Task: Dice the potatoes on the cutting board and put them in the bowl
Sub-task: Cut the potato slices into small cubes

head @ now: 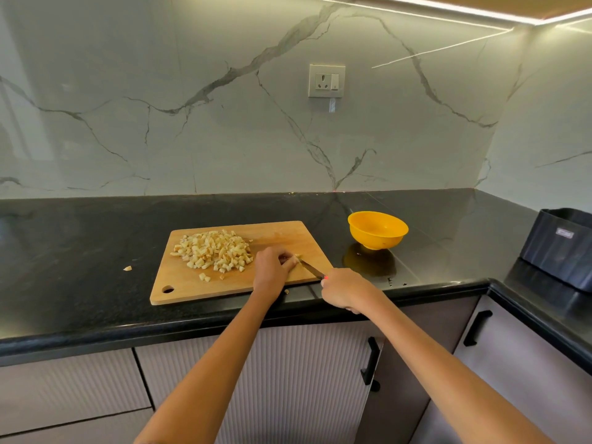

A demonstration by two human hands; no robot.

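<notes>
The left hand (272,267) pinches a potato piece (296,258) on the board (179,283). The right hand (344,290) grips the knife (311,269), cutting it. Dice (214,251) lie left; the bowl (378,230) stands right.

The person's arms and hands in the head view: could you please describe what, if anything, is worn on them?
Both forearms are bare as far as the frame shows, with no sleeves in view. The left hand and right hand wear no gloves, and no watch or bracelet shows at either wrist. A small red spot sits by the right hand's fingertip; I cannot tell what it is.
</notes>
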